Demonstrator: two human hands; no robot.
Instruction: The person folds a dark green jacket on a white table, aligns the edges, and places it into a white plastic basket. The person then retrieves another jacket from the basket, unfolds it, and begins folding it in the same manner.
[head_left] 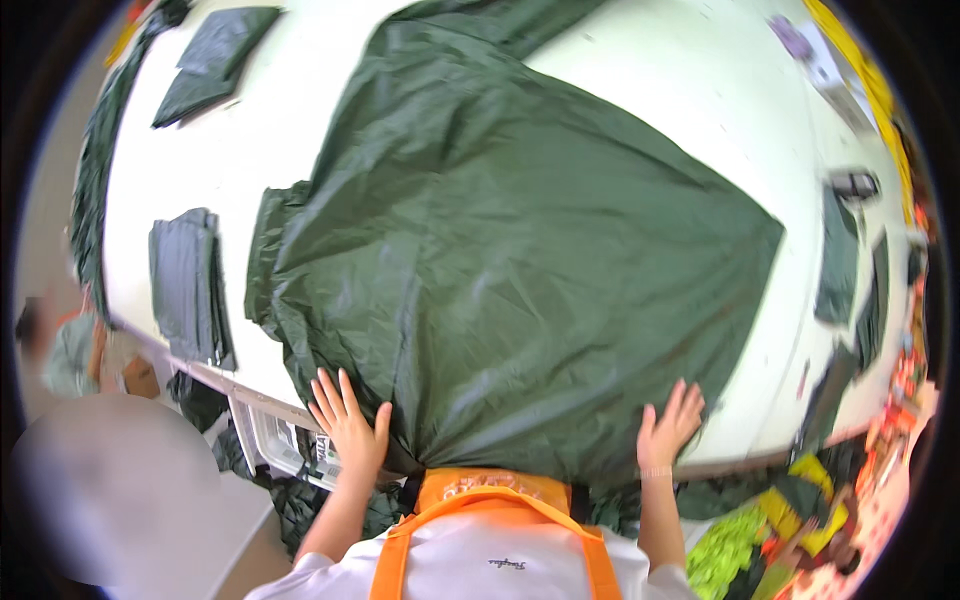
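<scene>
A large dark green raincoat-like garment (pixel 520 240) of thin, shiny cloth lies spread over the white table, with creases running across it. Its gathered band (pixel 270 250) points left, and a narrower part reaches past the far edge of view. My left hand (pixel 350 425) rests flat on its near left edge, fingers apart. On the near right edge lies my right hand (pixel 670 430), also with its fingers spread. Neither hand grips the cloth. The near part of the garment hangs over the table edge against my orange apron (pixel 495 487).
Stacked folded dark pieces (pixel 188 288) lie on the left, with a folded packet (pixel 215 60) farther back. Dark green strips (pixel 838 255) lie at the right, near a small black device (pixel 855 184). Below the left edge stands a white crate (pixel 275 440). Another person (pixel 75 350) is at far left.
</scene>
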